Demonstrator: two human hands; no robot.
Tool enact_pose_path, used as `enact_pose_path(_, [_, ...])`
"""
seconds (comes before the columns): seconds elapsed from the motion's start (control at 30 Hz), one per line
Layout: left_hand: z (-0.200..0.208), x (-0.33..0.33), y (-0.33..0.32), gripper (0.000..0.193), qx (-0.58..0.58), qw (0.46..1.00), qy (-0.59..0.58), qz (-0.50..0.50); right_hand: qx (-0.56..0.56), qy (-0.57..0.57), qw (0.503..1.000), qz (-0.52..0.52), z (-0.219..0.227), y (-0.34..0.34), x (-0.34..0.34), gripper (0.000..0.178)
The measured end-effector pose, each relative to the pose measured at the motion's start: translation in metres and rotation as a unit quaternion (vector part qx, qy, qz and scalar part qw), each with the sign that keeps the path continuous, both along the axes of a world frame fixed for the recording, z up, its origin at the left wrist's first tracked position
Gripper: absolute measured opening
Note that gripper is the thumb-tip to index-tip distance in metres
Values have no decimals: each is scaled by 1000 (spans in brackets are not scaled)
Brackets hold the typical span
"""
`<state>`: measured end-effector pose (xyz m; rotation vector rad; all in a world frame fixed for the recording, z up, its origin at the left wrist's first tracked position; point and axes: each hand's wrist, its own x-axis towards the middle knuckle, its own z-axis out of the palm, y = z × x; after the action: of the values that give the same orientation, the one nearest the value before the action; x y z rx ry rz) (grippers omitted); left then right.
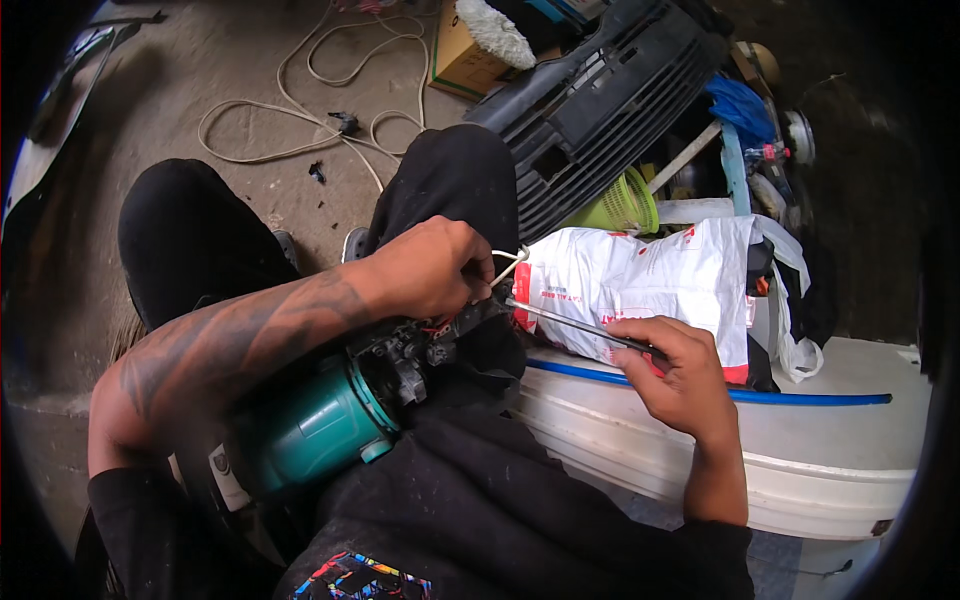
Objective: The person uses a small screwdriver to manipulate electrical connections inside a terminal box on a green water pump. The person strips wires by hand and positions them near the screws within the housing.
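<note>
A power tool with a teal motor housing (310, 430) lies across my lap, its dark inner parts and thin wires (435, 325) exposed at the far end. My left hand (440, 262) is closed at that end, beside a looped white cord (515, 262); the curled fingers hide what they pinch. In my right hand (685, 375) is a screwdriver (570, 322), gripped by its dark handle. Its metal shaft points left, and the tip reaches the black end of the tool close to my left fingertips.
A white plastic bag (640, 280) and a blue rod (810, 398) lie on a long white panel (840, 440) at right. Beyond are a black car grille (590, 110), a green basket (620, 203) and a cardboard box (462, 62). A pale cable (290, 105) coils over the floor.
</note>
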<state>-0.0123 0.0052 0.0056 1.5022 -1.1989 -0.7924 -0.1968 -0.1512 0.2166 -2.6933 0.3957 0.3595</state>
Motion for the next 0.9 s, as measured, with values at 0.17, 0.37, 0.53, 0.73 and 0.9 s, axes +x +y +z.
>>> enact_pose_path(0.17, [18,3,4,20,-84,996,2,44,-174,-30,967,185,-3,7,4,15])
enact_pose_path(0.37, [6,-1,0,26,-159,984,-36,-74,-204,-76,950,222,-20,9,3,14])
enact_pose_path(0.53, [10,0,6,31,-134,982,-118,-67,-198,-69,948,239,-20,11,5,15])
enact_pose_path(0.73, [6,2,7,53,-54,996,-42,-58,-211,-74,941,253,-21,9,4,14])
enact_pose_path(0.9, [7,5,7,51,-38,996,-19,-74,-220,-88,933,271,-24,9,5,15])
